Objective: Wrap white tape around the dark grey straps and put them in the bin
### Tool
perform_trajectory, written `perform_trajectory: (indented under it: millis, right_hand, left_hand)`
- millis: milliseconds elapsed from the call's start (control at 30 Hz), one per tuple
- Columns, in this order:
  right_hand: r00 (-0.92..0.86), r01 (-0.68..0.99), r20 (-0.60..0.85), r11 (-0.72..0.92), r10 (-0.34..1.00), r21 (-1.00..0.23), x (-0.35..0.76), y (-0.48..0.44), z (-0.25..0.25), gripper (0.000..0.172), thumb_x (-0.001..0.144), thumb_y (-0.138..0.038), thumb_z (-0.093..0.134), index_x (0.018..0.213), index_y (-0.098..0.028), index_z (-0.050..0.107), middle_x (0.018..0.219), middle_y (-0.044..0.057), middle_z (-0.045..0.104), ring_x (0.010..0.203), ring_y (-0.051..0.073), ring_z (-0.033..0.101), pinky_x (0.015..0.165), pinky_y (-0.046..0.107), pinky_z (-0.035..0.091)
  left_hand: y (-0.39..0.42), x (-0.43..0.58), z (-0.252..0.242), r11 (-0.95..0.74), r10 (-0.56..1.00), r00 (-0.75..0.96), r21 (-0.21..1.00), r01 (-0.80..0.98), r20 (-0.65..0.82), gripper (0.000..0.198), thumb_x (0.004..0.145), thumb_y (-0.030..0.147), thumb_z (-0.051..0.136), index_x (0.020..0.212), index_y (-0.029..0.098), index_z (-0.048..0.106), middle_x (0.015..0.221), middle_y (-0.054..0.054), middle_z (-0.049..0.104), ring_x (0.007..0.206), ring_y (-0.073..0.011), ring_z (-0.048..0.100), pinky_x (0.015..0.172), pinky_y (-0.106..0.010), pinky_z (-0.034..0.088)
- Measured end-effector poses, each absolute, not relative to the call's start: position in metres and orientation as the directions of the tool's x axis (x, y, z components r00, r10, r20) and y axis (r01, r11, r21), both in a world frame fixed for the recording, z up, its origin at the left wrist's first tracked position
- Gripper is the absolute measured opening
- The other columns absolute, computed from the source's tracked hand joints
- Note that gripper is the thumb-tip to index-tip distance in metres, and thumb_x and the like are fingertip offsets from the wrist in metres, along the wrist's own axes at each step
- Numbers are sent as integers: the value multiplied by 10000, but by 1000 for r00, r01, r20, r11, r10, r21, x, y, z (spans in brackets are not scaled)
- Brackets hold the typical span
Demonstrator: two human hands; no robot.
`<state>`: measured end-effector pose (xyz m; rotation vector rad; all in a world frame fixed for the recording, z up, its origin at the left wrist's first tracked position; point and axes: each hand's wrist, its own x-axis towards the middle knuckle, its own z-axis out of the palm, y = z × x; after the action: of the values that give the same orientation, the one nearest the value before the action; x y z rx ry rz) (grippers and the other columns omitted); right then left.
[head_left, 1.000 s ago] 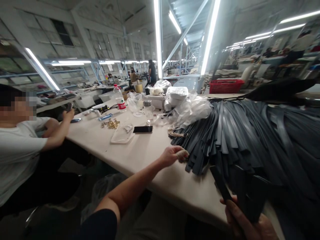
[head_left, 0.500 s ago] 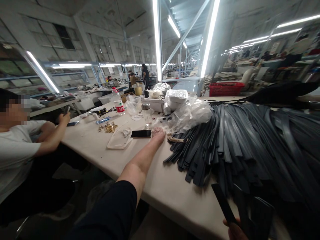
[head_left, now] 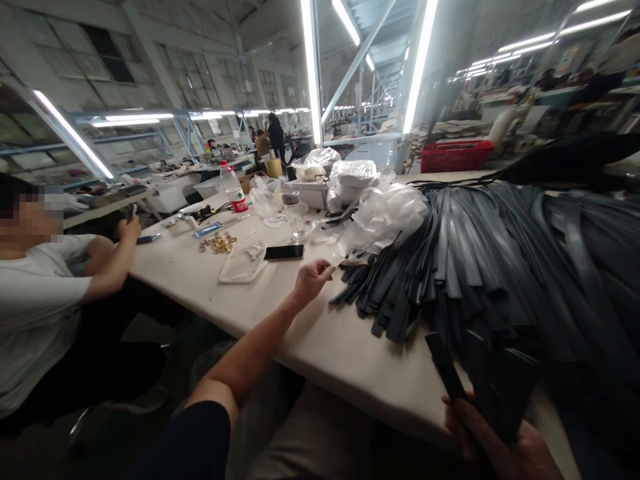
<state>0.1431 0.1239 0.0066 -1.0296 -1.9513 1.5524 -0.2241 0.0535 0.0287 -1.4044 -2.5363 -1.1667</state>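
Note:
My left hand (head_left: 310,283) is stretched out over the table with its fingers pinched. They grip the edge of a clear plastic bag (head_left: 390,217), which is drawn toward the hand. At the lower right, my right hand (head_left: 483,427) is closed around dark, flat strap ends (head_left: 445,367), fanned apart. Beyond it spreads a large pile of similar dark straps (head_left: 460,260), overlapping across the table's right side. A black phone (head_left: 284,253) lies just left of my left hand, beside a clear flat plastic bag or tray (head_left: 243,263).
Small gold-coloured metal pieces (head_left: 223,245) lie on the pale table (head_left: 250,300). Behind stand a lidded glass jar (head_left: 295,217), a red-labelled bottle (head_left: 235,190) and wrapped boxes (head_left: 353,175). A person (head_left: 50,287) sits at the left holding a phone. A red basket (head_left: 457,156) is farther back.
My left hand has drawn back toward me from beside the phone, pulling the plastic bag's edge. My right hand has come further into view with the straps.

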Motion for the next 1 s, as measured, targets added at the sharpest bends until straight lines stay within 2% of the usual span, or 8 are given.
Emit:
perform_trajectory:
  millis: [167,367,533,700,767,833,933,1000]
  right_hand:
    - [-696,180,-208,-113,687,-977,135,131,18,578,819,-676,630,1030,-154,758,456,-12,503,534,171,545,573,275,494]
    - [-839,255,-322,-206,438,-945,83,114,47,597,781,-618,722,1123,-129,733,547,-44,519,483,97,426,575,263,483]
    - [-886,267,-310,-166,344,-949,39,111,52,585,712,-596,763,1014,-96,745,434,-89,417,425,83,406,586,280,526]
    - [-895,259,-254,-37,367,-965,15,113,45,446,629,-526,817,793,-120,733,533,-43,549,384,71,442,451,253,476]
    - [-888,244,-231,-19,398,-970,13,113,44,439,586,-513,845,753,-124,726,599,-15,607,388,70,461,402,235,421]
    - [-879,223,-209,-16,429,-975,17,112,47,461,591,-536,836,782,-130,729,604,-9,619,412,78,478,400,229,405]
    - [-860,190,-181,-30,477,-981,27,111,54,491,637,-574,797,851,-138,722,491,-59,538,415,79,449,472,245,461]
    - [-856,166,-164,-38,490,-985,33,109,59,489,649,-571,794,860,-137,715,424,-89,475,400,78,429,522,265,495]
  left_hand:
    - [-2,-160,25,212,731,-548,627,750,407,217,904,388,604,833,196,674,759,-13,709,707,-133,638,712,-233,470]
    - [-42,-114,19,167,801,-344,369,914,490,225,927,336,562,789,199,674,678,-23,683,671,-152,622,735,-278,450]
    - [-53,-107,18,89,860,-190,227,970,474,314,975,340,467,772,194,658,651,-33,660,653,-152,617,735,-289,449]
    - [-57,-104,14,-6,850,-52,108,994,525,345,976,308,467,691,187,621,623,-31,640,619,-155,599,678,-296,444]
    - [-61,-100,13,-34,843,-93,224,974,530,310,956,346,510,724,185,637,629,-27,645,618,-155,601,662,-291,448]
    - [-65,-96,13,-40,846,-220,469,882,486,285,916,435,576,829,180,669,659,-18,662,624,-147,608,652,-274,457]
    - [-68,-93,14,34,846,-454,821,570,281,410,856,563,614,962,173,683,756,-28,690,689,-153,630,670,-265,477]
    - [-65,-93,16,75,850,-512,936,344,120,504,834,617,607,1044,166,684,879,-58,711,755,-170,643,693,-275,489]
